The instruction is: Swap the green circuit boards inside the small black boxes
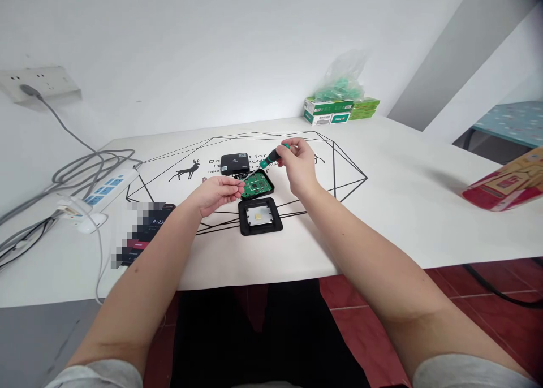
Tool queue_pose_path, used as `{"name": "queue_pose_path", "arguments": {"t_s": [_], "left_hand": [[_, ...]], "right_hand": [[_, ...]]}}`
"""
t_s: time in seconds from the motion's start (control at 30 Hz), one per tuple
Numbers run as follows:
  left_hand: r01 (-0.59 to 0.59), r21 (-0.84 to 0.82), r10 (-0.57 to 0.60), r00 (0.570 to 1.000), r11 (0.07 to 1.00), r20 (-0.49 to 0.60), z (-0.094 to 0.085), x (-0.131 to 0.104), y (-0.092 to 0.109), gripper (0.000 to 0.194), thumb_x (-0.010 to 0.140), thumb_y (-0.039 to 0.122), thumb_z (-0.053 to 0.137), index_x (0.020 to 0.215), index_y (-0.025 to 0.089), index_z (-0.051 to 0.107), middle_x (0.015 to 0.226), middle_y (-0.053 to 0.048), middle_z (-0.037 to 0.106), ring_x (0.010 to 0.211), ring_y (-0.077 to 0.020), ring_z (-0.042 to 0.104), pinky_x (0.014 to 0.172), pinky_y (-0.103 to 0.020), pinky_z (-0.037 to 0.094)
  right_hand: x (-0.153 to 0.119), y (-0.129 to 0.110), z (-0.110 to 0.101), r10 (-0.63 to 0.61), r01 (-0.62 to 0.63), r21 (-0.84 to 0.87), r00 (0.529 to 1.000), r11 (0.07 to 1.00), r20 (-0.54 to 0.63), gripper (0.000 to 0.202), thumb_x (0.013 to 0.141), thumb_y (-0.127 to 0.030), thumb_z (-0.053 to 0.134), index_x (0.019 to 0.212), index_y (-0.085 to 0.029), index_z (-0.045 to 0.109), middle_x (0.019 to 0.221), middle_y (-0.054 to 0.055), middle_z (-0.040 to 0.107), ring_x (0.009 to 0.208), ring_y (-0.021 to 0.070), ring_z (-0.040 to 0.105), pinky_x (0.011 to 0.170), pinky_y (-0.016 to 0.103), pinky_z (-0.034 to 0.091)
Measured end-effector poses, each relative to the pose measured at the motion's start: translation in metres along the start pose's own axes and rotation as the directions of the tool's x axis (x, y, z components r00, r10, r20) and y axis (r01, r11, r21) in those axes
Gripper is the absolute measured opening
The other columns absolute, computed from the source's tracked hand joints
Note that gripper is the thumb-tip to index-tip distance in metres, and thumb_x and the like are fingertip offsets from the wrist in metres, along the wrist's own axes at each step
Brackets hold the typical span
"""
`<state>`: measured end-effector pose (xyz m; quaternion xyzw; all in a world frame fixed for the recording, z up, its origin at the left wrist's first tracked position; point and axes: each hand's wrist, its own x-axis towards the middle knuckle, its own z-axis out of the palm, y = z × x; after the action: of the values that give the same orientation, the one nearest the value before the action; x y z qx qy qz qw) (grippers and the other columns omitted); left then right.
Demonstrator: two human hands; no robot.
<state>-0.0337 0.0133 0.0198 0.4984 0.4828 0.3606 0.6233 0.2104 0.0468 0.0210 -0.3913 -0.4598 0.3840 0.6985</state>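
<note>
A screwdriver (271,158) with a black and green handle slants down to the left, gripped by my right hand (300,164). Its thin shaft ends at the pinched fingertips of my left hand (220,194), which close around the tip; any small screw there is too tiny to make out. Just beneath lies a green circuit board (257,185) in an open black casing. Nearer to me rests a black cover (260,216) with a silver metal plate and a small yellowish pad. Behind the board sits a closed black box (235,163) with stickers.
A phone (155,224), partly pixelated, lies by my left forearm. Further left are a power strip (111,190) and coiled grey cables (85,164). Green and white boxes (328,111) under a plastic bag (345,77) stand against the wall. A red and tan package (504,184) is at right.
</note>
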Motion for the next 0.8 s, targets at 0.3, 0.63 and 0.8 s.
{"name": "queue_pose_path", "arguments": {"t_s": [0.3, 0.63, 0.8], "left_hand": [[0.005, -0.024, -0.004, 1.0, 1.0, 0.026, -0.0029, 0.0039, -0.0033, 0.016, 0.084, 0.006, 0.086, 0.099, 0.012, 0.085, 0.103, -0.011, 0.081, 0.086, -0.0143, 0.072, 0.099, -0.035, 0.061], [-0.008, 0.083, 0.005, 1.0, 0.996, 0.03, -0.0012, 0.0014, -0.0032, 0.025, 0.079, 0.013, 0.09, 0.104, 0.015, 0.085, 0.099, -0.009, 0.081, 0.084, -0.0151, 0.071, 0.1, -0.04, 0.06], [-0.092, 0.212, 0.08, 0.995, 0.973, 0.061, 0.0011, 0.0015, -0.0055, 0.037, 0.076, 0.018, 0.09, 0.112, 0.018, 0.083, 0.101, -0.009, 0.082, 0.088, -0.019, 0.073, 0.093, -0.041, 0.06]], "right_hand": [[0.0013, 0.0038, -0.0008, -0.064, 0.064, -0.004, 0.998, 0.998, 0.02, 0.02, 0.085, -0.027, 0.077, 0.096, -0.025, 0.061, 0.066, -0.009, 0.057, 0.059, 0.0109, 0.055, 0.062, 0.029, 0.05], [0.0065, 0.0099, -0.0073, -0.183, 0.187, 0.002, 0.956, 0.982, 0.23, 0.028, 0.087, -0.037, 0.081, 0.109, -0.027, 0.067, 0.09, -0.002, 0.073, 0.079, 0.0139, 0.066, 0.072, 0.032, 0.055], [0.0073, 0.0093, -0.0099, -0.17, 0.154, 0.073, 0.923, 0.985, 0.345, 0.035, 0.092, -0.04, 0.076, 0.125, -0.033, 0.068, 0.105, 0.001, 0.078, 0.106, 0.02, 0.075, 0.082, 0.036, 0.064]]}}
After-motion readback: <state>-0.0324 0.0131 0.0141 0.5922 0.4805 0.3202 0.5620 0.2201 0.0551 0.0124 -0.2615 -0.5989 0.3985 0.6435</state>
